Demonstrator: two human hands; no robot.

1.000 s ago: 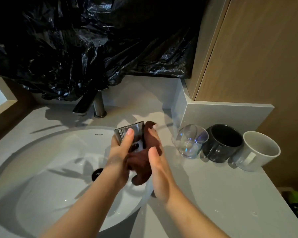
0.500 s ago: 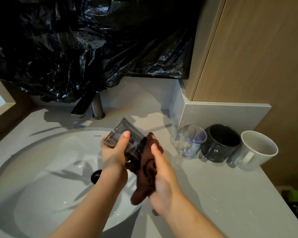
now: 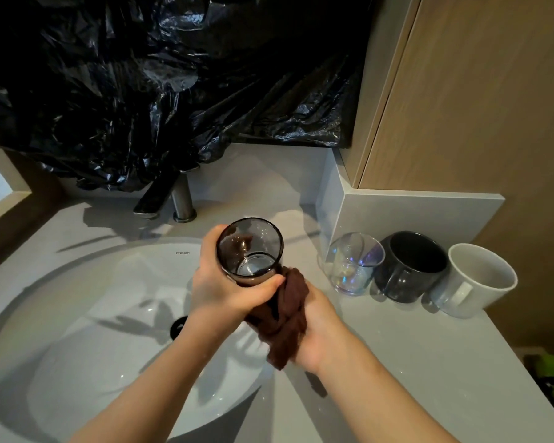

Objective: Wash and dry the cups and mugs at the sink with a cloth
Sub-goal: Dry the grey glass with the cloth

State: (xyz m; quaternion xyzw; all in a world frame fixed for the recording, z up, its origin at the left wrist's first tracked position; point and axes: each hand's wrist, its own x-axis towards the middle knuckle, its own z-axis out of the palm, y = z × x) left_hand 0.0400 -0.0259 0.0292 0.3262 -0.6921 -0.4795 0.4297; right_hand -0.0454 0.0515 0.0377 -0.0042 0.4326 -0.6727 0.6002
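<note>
a big black plastic sheet (image 3: 173, 91) covers the wall behind the sink. under it the grey tabletop (image 3: 413, 362) carries the round white sink (image 3: 77, 314), with a metal faucet (image 3: 179, 199) at the back edge.

on the tabletop, to the right of the sink, three vessels stand in a row, close beside each other: a white mug (image 3: 480, 282) at the far right, a black mug (image 3: 410, 266) in the middle, and a clear cup (image 3: 352, 263) with a rainbow shine nearest to the sink. whether they are already washed, i cannot tell.

the dark glass (image 3: 250, 251) is in the air above the right rim of the sink, tilted so that its mouth looks toward the camera. the left hand (image 3: 224, 282) is grasping it around the lower part, with the thumb across the base. the right hand (image 3: 314, 330) is grasping the bunched brown cloth (image 3: 285, 318) and presses it against the outside of the glass; its fingers are hidden behind cloth and glass.

i judge the step in hand to be the drying of this glass, on its outer wall and bottom. the next move probably calls for turning the glass in the left hand so the cloth reaches all sides, then pushing the cloth inside. the grip should be firm, because wet glass slips easily over the hard sink.
</note>
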